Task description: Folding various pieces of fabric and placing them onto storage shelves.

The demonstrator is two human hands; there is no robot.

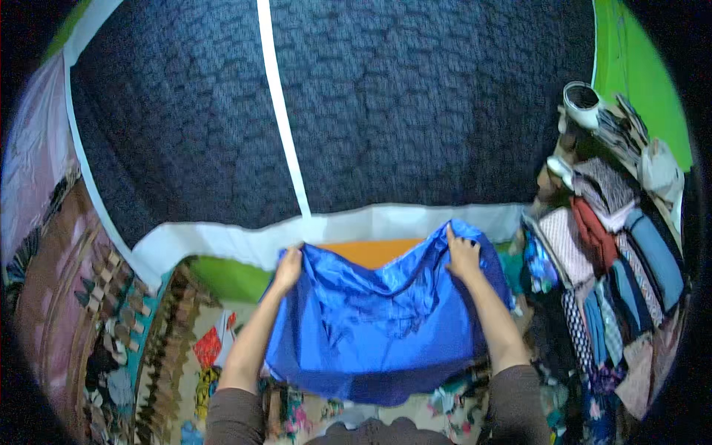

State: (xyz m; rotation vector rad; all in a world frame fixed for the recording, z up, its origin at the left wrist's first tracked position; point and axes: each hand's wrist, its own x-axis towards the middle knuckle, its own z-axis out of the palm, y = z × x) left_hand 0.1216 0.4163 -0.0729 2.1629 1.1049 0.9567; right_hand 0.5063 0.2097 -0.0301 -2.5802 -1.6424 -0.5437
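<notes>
A shiny blue cloth (pixel 382 326) hangs spread out in front of me, its upper edge sagging between my hands. My left hand (pixel 289 270) is closed on the cloth's upper left corner, fingers wrapped over the edge. Toward the upper right corner, my right hand (pixel 464 258) grips the same cloth, with the index finger reaching up along the fabric and the thumb hidden. The lower part of the cloth drapes back toward my body and looks darker blue.
Stacks of folded clothes (pixel 575 245) lie at the right, with a white round-mouthed object (pixel 583 104) above them. A dark patterned curtain or sheet (pixel 415 104) with white borders fills the far side. A red patterned cloth piece (pixel 210 345) lies left of my forearm.
</notes>
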